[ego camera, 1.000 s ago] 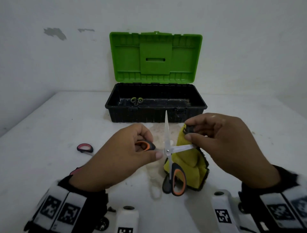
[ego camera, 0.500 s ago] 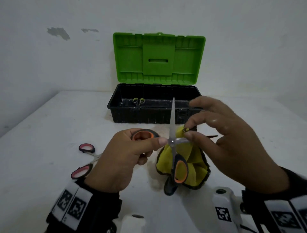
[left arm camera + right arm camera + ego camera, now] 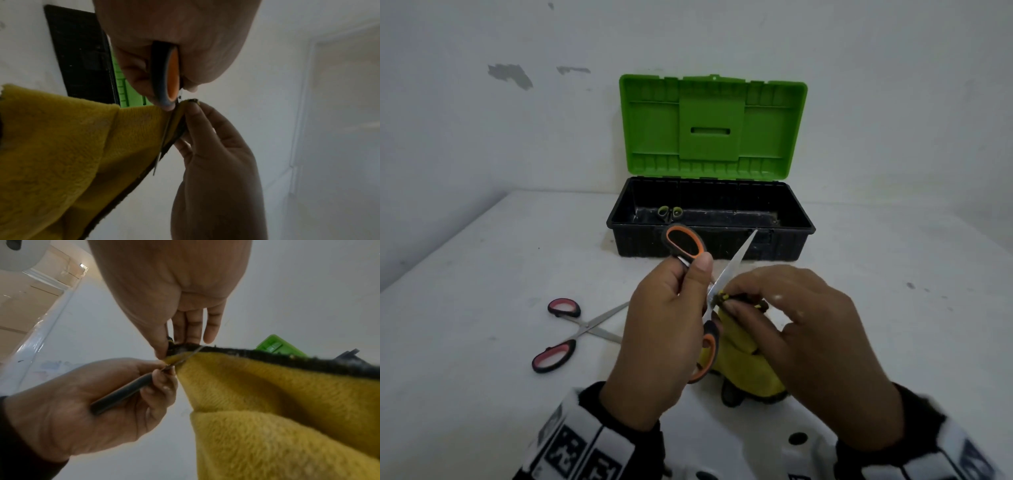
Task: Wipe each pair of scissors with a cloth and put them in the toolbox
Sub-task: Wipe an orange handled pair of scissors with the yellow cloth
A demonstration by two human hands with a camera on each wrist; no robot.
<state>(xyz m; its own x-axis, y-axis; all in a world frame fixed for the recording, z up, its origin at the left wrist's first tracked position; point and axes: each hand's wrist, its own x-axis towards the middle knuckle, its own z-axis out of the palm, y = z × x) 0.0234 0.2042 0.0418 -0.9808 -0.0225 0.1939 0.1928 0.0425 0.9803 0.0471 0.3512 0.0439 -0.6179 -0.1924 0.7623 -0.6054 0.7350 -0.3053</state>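
I'm mid-wipe: my left hand (image 3: 664,329) grips the open orange-handled scissors (image 3: 685,244) above the counter (image 3: 482,274), right-hand fingers (image 3: 736,308) pinching the yellow cloth (image 3: 748,371) around one blade, so next I'd slide tipward, then toolbox (image 3: 710,219).

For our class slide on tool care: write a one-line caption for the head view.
Left hand holds orange-handled scissors open while right hand wipes one blade with a yellow cloth.
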